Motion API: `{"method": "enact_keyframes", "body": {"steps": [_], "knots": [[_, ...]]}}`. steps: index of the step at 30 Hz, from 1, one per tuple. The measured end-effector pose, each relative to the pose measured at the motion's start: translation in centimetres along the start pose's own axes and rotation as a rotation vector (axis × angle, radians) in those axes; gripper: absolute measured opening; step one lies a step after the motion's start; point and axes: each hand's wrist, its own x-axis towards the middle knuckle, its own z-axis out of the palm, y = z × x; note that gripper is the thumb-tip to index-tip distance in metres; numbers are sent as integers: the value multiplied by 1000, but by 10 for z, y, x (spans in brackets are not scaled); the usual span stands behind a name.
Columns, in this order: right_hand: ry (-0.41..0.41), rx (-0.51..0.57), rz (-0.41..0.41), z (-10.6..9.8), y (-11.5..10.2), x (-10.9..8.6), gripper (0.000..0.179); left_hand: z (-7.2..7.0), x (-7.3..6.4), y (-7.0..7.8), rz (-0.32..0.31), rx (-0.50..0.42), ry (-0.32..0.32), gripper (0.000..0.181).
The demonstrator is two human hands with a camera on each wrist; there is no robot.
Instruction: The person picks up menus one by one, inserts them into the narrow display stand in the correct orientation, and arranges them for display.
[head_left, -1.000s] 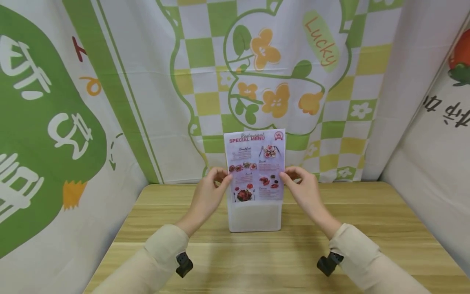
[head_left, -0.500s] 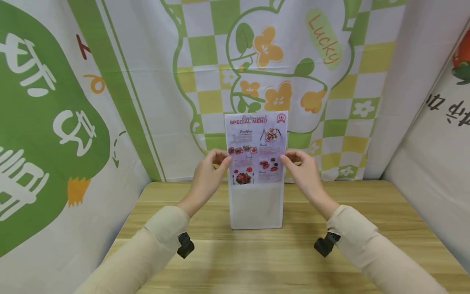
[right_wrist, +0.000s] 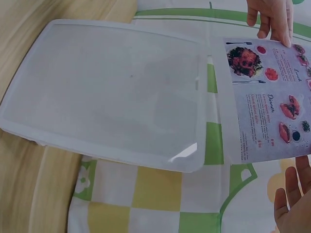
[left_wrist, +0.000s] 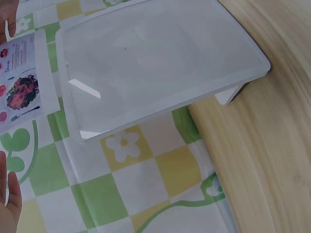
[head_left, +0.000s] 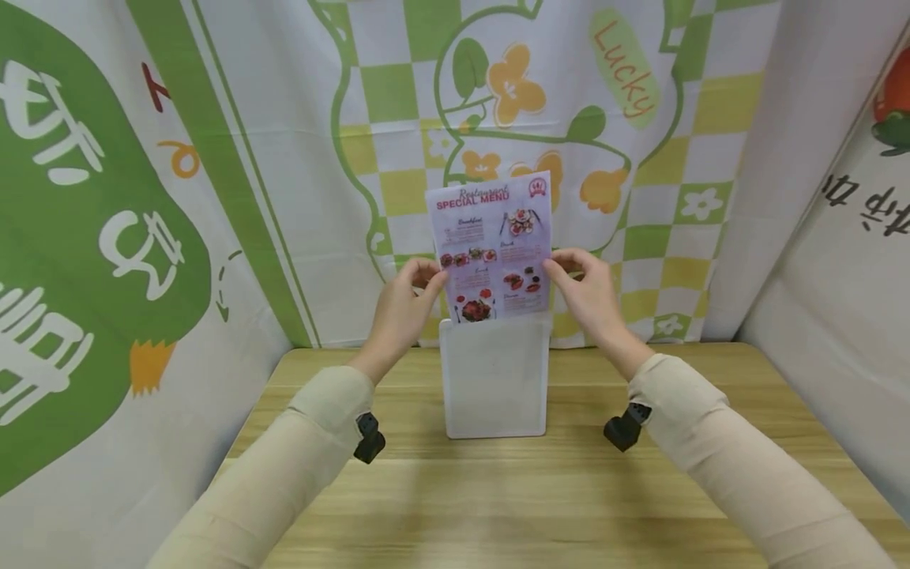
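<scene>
A printed restaurant menu sheet (head_left: 494,249) is held up in front of me, slightly tilted. My left hand (head_left: 400,312) pinches its left edge between thumb and fingers. On the opposite edge, my right hand (head_left: 592,300) pinches it the same way. Below the sheet a white menu stand (head_left: 495,379) with a clear front panel stands upright on the table. Both wrist views show a gap between the lower edge of the menu (right_wrist: 265,102) and the top of the stand (right_wrist: 107,92). A support foot (left_wrist: 228,94) shows behind the stand in the left wrist view.
The stand is on a wood-grain table (head_left: 490,506). Behind the table hangs a green, yellow and white checked curtain (head_left: 387,95) with flower prints. Printed cloth walls (head_left: 85,442) close in the left and right sides. A small black camera (head_left: 370,437) sits at each wrist.
Both hands have moved upward with the menu. Its lower part has come up out of the stand, whose panel is now bare. The sheet has tilted slightly, and the stand has stayed on the table.
</scene>
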Motion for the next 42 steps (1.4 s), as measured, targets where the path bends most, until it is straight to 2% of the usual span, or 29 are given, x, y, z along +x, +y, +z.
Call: {"method": "enact_keyframes", "body": {"steps": [7,11,19,30,42], "knots": [[-6,-43,26,1,-5,12,30,-1,11,-1,-12,15,9,24],[5,-50,11,5,-5,17,27,-1,14,-3,-23,22,9,23],[10,-22,4,11,0,22,24,-1,16,-8,-42,39,13,22],[13,-63,16,14,2,23,26,0,17,-11,-36,50,25,23],[-18,-65,19,19,7,18,25,3,13,-20,-46,60,24,23]]}}
